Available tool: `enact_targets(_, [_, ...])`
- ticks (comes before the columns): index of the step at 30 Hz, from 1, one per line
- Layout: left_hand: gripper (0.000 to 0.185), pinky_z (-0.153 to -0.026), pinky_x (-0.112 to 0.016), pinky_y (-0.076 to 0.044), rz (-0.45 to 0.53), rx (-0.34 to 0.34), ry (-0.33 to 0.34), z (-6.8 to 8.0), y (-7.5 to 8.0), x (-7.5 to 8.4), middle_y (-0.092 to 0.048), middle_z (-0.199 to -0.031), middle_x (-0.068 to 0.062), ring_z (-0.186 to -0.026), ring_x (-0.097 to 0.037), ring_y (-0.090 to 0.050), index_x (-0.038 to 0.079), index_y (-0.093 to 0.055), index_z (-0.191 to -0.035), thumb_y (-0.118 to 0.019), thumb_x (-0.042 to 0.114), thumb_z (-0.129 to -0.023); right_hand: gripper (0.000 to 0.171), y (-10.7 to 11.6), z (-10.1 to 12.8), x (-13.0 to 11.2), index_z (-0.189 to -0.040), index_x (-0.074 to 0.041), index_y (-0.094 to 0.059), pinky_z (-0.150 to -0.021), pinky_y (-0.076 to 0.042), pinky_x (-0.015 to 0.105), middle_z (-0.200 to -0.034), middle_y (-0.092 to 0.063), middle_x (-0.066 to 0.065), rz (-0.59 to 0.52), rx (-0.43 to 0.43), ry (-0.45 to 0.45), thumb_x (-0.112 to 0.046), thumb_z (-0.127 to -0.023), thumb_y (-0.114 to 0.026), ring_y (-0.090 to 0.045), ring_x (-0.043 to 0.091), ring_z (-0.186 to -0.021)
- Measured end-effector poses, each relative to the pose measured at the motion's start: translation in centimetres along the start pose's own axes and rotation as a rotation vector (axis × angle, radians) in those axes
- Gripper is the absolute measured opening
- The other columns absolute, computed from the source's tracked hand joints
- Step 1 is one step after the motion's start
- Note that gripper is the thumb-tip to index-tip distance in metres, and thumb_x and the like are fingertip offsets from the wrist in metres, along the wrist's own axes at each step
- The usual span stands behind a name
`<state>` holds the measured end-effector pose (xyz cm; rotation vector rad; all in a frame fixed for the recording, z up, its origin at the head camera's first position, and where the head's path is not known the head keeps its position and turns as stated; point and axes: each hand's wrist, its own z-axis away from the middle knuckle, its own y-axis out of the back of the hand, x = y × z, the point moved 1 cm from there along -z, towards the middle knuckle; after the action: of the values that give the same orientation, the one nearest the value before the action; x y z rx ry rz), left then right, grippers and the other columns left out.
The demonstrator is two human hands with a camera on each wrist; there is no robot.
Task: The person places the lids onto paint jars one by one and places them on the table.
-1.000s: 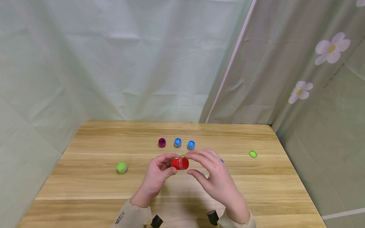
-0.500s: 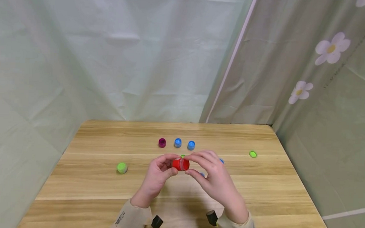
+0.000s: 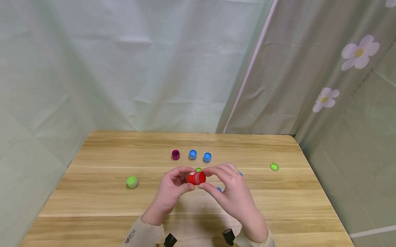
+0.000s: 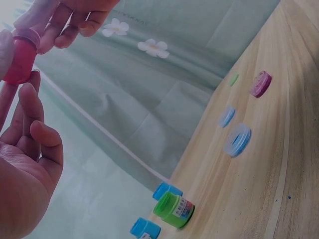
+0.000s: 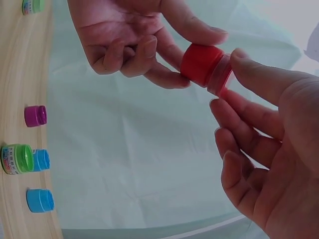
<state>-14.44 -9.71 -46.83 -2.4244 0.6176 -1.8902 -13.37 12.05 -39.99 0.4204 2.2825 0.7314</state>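
2 hands pinch 1 small red jar (image 3: 196, 178) between them above the table (image 3: 100, 200) — left hand (image 3: 172, 190) on its red end, right hand (image 3: 229, 193) on its clear end.

Bare counter (image 3: 188, 206) lies open beneath the hands; behind them a purple jar (image 3: 175, 154) and two blue jars (image 3: 192, 154) stand close together

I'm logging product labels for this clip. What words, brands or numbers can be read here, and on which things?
None can be read.
Small green plastic jar: printed label on its side, too small and blurred.
Beige left sleeve cuff: dark printed marks, too small.
Small red plastic jar held by both hands: no legible text.
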Motion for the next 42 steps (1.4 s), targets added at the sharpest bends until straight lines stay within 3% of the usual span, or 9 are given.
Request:
enact_targets(4, [0.036, -0.086, -0.025, -0.059, -0.018, 0.011, 0.012, 0.04, -0.01, 0.15, -0.074, -0.116, 0.002, -0.098, -0.015, -0.064, 0.016, -0.076, -0.124, -0.088, 0.017, -0.091, 0.033, -0.10, 0.03, 0.01, -0.115, -0.018, -0.078, -0.089, -0.056, 0.038, -0.109, -0.076, -0.010, 0.019, -0.004, -0.041, -0.032, -0.088, -0.091, -0.065, 0.015, -0.105])
enact_targets(7, [0.036, -0.086, -0.024, -0.059, -0.013, 0.006, 0.005, 0.03, 0.02, 0.07, -0.074, -0.116, 0.002, -0.098, -0.015, -0.065, 0.017, -0.076, -0.125, -0.088, 0.017, -0.091, 0.042, -0.09, 0.09, -0.01, -0.124, -0.017, -0.077, -0.089, -0.056, 0.038, -0.112, -0.075, -0.009, 0.034, -0.018, -0.065, -0.035, -0.089, -0.090, -0.064, 0.015, -0.110])
enact_targets(14, [0.032, -0.086, -0.024, -0.058, 0.018, -0.015, -0.040, 0.01, 0.20, -0.27, -0.075, -0.116, 0.003, -0.099, -0.013, -0.067, 0.022, -0.076, -0.125, -0.084, 0.017, -0.094, 0.060, -0.01, 0.12, -0.09, -0.144, -0.017, -0.067, -0.104, -0.053, 0.046, -0.141, -0.066, -0.002, 0.021, -0.042, -0.007, -0.036, -0.091, -0.088, -0.056, 0.024, -0.132])
enact_targets(19, [0.030, -0.086, -0.023, -0.058, 0.034, -0.012, -0.064, 0.03, 0.21, -0.13, -0.076, -0.114, 0.004, -0.099, -0.011, -0.068, 0.025, -0.075, -0.124, -0.083, 0.021, -0.095, 0.069, 0.07, -0.03, -0.10, -0.148, -0.018, -0.063, -0.110, -0.047, 0.049, -0.154, -0.056, 0.005, 0.014, -0.033, 0.036, -0.024, -0.086, -0.093, -0.048, 0.030, -0.142])
enact_targets(27, [0.028, -0.087, -0.024, -0.058, 0.025, 0.003, -0.047, -0.02, 0.29, -0.03, -0.076, -0.113, 0.005, -0.099, -0.011, -0.068, 0.028, -0.076, -0.122, -0.083, 0.021, -0.096, 0.051, -0.09, -0.24, -0.08, -0.135, -0.015, -0.073, -0.109, -0.049, 0.042, -0.143, -0.066, 0.003, 0.008, -0.031, 0.119, -0.009, -0.087, -0.090, -0.057, 0.028, -0.132])
enact_targets(42, [0.030, -0.085, -0.024, -0.058, 0.028, -0.020, -0.055, -0.02, 0.15, -0.11, -0.076, -0.112, 0.004, -0.098, -0.012, -0.067, 0.024, -0.075, -0.124, -0.083, 0.015, -0.096, 0.039, 0.04, -0.23, -0.08, -0.128, -0.015, -0.076, -0.098, -0.055, 0.037, -0.127, -0.074, -0.005, 0.008, -0.041, 0.100, -0.012, -0.091, -0.087, -0.063, 0.020, -0.118])
